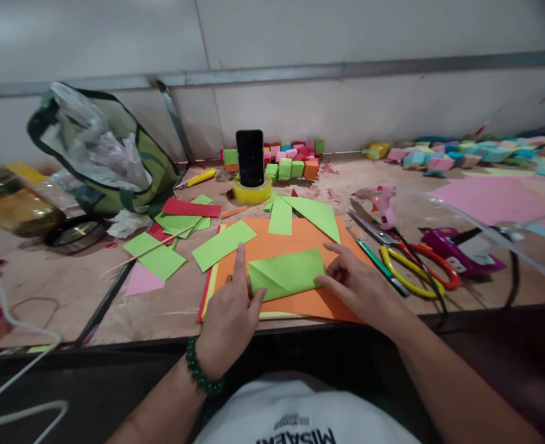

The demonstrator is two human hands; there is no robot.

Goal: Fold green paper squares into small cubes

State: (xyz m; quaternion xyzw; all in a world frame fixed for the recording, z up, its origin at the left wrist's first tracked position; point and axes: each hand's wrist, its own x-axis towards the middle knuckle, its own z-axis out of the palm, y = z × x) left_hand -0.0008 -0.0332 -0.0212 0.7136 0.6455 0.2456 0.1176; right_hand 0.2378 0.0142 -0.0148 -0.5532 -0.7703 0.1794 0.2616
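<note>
Green paper [295,271] on orange sheet [263,245]: press flat evenly. Your left hand [233,308] spread, grip loose; right hand [358,280], can't tell if pinching.

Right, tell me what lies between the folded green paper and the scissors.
In the head view, the right hand and then a green cutter lie between the folded green paper and the scissors.
</note>
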